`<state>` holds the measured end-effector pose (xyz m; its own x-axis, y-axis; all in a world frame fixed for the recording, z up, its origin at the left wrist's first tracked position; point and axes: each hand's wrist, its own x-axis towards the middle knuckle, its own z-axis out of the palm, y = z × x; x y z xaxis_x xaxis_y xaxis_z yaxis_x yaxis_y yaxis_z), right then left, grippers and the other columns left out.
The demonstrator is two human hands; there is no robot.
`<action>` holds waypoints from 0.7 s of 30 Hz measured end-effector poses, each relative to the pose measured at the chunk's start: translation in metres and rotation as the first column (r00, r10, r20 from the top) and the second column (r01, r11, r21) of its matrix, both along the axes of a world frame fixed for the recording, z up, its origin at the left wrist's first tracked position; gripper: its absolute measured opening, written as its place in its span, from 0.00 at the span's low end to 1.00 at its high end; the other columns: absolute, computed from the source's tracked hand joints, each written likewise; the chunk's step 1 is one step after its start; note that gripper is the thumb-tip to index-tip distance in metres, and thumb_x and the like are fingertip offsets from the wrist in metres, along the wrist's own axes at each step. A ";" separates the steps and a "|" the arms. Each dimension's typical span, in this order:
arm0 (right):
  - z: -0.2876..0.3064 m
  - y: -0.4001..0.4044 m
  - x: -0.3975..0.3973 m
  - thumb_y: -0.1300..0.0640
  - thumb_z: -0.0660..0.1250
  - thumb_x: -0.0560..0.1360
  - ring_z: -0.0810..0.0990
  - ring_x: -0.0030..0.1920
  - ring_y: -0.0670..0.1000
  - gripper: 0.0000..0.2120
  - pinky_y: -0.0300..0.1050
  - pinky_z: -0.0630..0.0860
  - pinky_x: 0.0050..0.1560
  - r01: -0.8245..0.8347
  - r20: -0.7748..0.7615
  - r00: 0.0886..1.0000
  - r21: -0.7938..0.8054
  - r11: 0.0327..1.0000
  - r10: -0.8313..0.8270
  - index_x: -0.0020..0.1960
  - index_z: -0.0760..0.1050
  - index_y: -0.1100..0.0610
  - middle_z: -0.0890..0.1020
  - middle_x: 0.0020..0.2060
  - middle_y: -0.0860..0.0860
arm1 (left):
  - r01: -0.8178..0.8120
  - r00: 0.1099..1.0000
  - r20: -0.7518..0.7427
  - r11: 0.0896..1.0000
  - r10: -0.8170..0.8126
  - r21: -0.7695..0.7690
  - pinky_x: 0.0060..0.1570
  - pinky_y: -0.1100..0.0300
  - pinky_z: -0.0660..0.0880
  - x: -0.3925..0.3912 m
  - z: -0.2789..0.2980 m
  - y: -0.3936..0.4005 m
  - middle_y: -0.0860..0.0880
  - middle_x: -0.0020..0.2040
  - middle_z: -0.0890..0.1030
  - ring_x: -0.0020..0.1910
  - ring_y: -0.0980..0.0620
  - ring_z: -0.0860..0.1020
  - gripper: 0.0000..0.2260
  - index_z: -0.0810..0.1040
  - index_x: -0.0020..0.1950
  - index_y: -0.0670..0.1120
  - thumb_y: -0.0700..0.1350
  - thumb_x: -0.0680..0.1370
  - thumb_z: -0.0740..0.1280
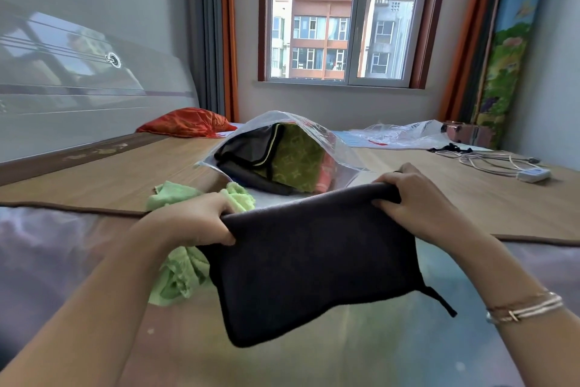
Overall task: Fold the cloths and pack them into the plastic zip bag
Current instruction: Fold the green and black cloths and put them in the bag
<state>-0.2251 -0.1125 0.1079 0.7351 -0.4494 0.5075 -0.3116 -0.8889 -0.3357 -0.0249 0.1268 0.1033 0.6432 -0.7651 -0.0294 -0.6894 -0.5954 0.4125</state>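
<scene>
A dark grey cloth [317, 264] hangs in mid-air in front of the person, stretched flat between both hands. It looks already doubled over, with a smooth fold along the top edge and a thin strap trailing from its lower right corner. The left hand [204, 218] grips the top left corner, fingers curled over the edge; the right hand [411, 198] grips the top right corner the same way. The hands are well apart, which keeps the cloth taut so its edges line up, probably for another fold or for carrying it forward.

Just beyond the hands lies the plastic zip bag [317, 132], its mouth gaping open toward the person. The opening faces the hands so a folded cloth could slide straight in. Inside it sit several folded cloths: a dark one [248, 151] on the left, a green patterned one [298, 160] in the middle, a pink one [326, 174] at the right.

Beside and below the left hand, a light green cloth [179, 273] lies crumpled on the bed [94, 173], apparently still waiting to be folded.

Farther off, beyond the right hand, are a second clear plastic bag [405, 134] and a tangle of white cable [502, 163]. Beyond the left hand, a red pillow [185, 123] rests against the headboard [78, 88]. A window [345, 16] fills the far wall.
</scene>
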 end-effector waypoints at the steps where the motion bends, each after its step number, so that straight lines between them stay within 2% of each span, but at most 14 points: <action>1: 0.001 -0.001 0.000 0.60 0.70 0.74 0.72 0.44 0.51 0.07 0.39 0.61 0.41 0.013 -0.001 1.000 -0.020 1.000 -0.013 0.48 0.79 0.49 0.69 0.43 0.49 | -0.004 1.000 -0.004 1.000 0.004 0.030 0.44 0.58 0.76 0.001 0.000 0.000 0.50 0.42 0.82 0.43 0.52 0.80 0.03 0.80 0.43 0.50 0.42 0.73 0.69; 2: 0.001 -0.002 0.000 0.59 0.70 0.73 0.73 0.43 0.51 0.06 0.40 0.61 0.40 0.031 0.003 1.000 -0.029 0.999 -0.031 0.44 0.78 0.48 0.68 0.41 0.48 | 0.001 1.000 -0.020 0.999 0.000 0.054 0.45 0.58 0.75 0.004 -0.001 -0.001 0.51 0.43 0.81 0.44 0.52 0.79 0.02 0.79 0.42 0.50 0.43 0.74 0.68; 3: 0.001 -0.004 0.000 0.58 0.71 0.72 0.73 0.42 0.52 0.07 0.42 0.61 0.39 0.049 0.016 0.999 -0.024 0.999 -0.049 0.40 0.75 0.47 0.68 0.40 0.48 | 0.013 0.999 -0.047 0.998 -0.010 0.065 0.50 0.58 0.75 0.008 -0.003 -0.001 0.52 0.48 0.81 0.48 0.52 0.79 0.03 0.80 0.44 0.50 0.45 0.74 0.67; 5: -0.002 -0.010 -0.001 0.56 0.73 0.70 0.72 0.42 0.51 0.11 0.39 0.63 0.38 0.062 0.065 0.996 0.029 0.998 -0.063 0.35 0.72 0.46 0.69 0.41 0.50 | 0.048 0.994 -0.101 0.998 -0.044 0.033 0.66 0.53 0.68 0.015 -0.007 0.000 0.57 0.66 0.70 0.66 0.52 0.70 0.09 0.81 0.55 0.50 0.48 0.77 0.66; 6: -0.004 -0.013 -0.001 0.55 0.74 0.69 0.72 0.44 0.51 0.11 0.39 0.65 0.40 0.062 0.099 0.993 0.067 0.996 -0.069 0.35 0.73 0.46 0.69 0.42 0.51 | 0.063 0.988 -0.138 0.997 -0.067 -0.033 0.70 0.53 0.63 0.017 -0.007 0.002 0.59 0.70 0.65 0.70 0.54 0.65 0.11 0.80 0.60 0.51 0.48 0.79 0.65; 7: -0.006 -0.017 -0.001 0.55 0.75 0.69 0.72 0.45 0.51 0.09 0.40 0.66 0.42 0.058 0.139 0.987 0.118 0.991 -0.075 0.35 0.75 0.48 0.70 0.42 0.53 | 0.070 0.978 -0.186 0.988 -0.095 -0.134 0.69 0.54 0.64 0.018 -0.006 0.004 0.60 0.70 0.68 0.70 0.57 0.67 0.10 0.81 0.60 0.51 0.47 0.80 0.65; 8: -0.007 -0.020 -0.002 0.56 0.75 0.69 0.72 0.46 0.51 0.07 0.41 0.66 0.42 0.034 0.179 0.981 0.203 0.979 -0.071 0.37 0.77 0.53 0.72 0.42 0.53 | 0.058 0.963 -0.241 0.966 -0.121 -0.254 0.64 0.57 0.68 0.017 -0.005 0.007 0.61 0.64 0.76 0.63 0.60 0.73 0.08 0.83 0.56 0.52 0.46 0.80 0.66; 9: -0.009 -0.023 -0.004 0.57 0.75 0.70 0.73 0.45 0.50 0.08 0.41 0.67 0.42 -0.016 0.214 0.975 0.328 0.945 -0.058 0.40 0.78 0.59 0.74 0.40 0.53 | 0.007 0.944 -0.303 0.929 -0.128 -0.371 0.57 0.59 0.70 0.014 -0.004 0.009 0.60 0.53 0.83 0.54 0.62 0.78 0.06 0.84 0.51 0.52 0.46 0.79 0.67; 10: -0.010 -0.025 -0.007 0.58 0.75 0.71 0.74 0.43 0.50 0.09 0.42 0.69 0.42 -0.085 0.247 0.968 0.467 0.880 -0.037 0.43 0.78 0.63 0.76 0.39 0.54 | -0.076 0.918 -0.379 0.882 -0.121 -0.466 0.54 0.60 0.71 0.012 -0.003 0.010 0.57 0.46 0.85 0.48 0.61 0.80 0.05 0.84 0.49 0.50 0.47 0.77 0.68; 12: -0.013 -0.029 -0.011 0.58 0.74 0.71 0.79 0.44 0.50 0.11 0.45 0.75 0.46 -0.181 0.286 0.958 0.684 0.706 -0.031 0.50 0.79 0.63 0.82 0.41 0.54 | -0.243 0.837 -0.535 0.798 -0.115 -0.552 0.54 0.56 0.75 0.012 -0.003 0.010 0.49 0.47 0.86 0.46 0.52 0.82 0.08 0.84 0.51 0.47 0.48 0.76 0.70; 14: -0.018 -0.030 -0.010 0.56 0.73 0.72 0.82 0.46 0.50 0.12 0.48 0.79 0.48 -0.194 0.275 0.960 0.790 0.581 -0.053 0.54 0.80 0.57 0.85 0.47 0.52 | -0.335 0.814 -0.577 0.752 -0.073 -0.568 0.48 0.54 0.79 0.007 -0.007 0.003 0.44 0.48 0.85 0.42 0.47 0.82 0.09 0.82 0.52 0.45 0.48 0.77 0.69; 17: -0.023 -0.021 0.002 0.56 0.71 0.74 0.83 0.47 0.52 0.08 0.47 0.78 0.47 -0.083 0.180 0.978 0.799 0.596 -0.105 0.52 0.80 0.54 0.85 0.48 0.53 | -0.368 0.888 -0.452 0.724 0.087 -0.583 0.38 0.58 0.76 -0.005 -0.018 -0.019 0.47 0.41 0.82 0.36 0.50 0.78 0.07 0.81 0.52 0.46 0.46 0.80 0.65; 19: -0.022 -0.006 0.012 0.56 0.68 0.76 0.82 0.44 0.51 0.02 0.44 0.77 0.43 -0.036 0.109 0.991 0.769 0.639 -0.076 0.47 0.79 0.53 0.84 0.45 0.52 | -0.336 0.922 -0.369 0.715 0.117 -0.613 0.41 0.56 0.75 -0.015 -0.023 -0.034 0.48 0.42 0.82 0.39 0.50 0.78 0.07 0.80 0.52 0.48 0.48 0.80 0.65; 21: -0.019 0.010 0.021 0.55 0.66 0.77 0.79 0.37 0.48 0.05 0.39 0.76 0.35 -0.043 0.065 0.998 0.749 0.661 -0.010 0.44 0.78 0.53 0.81 0.38 0.50 | -0.317 0.933 -0.344 0.695 0.106 -0.645 0.49 0.54 0.76 -0.025 -0.025 -0.047 0.47 0.46 0.83 0.44 0.49 0.79 0.10 0.81 0.52 0.45 0.48 0.80 0.65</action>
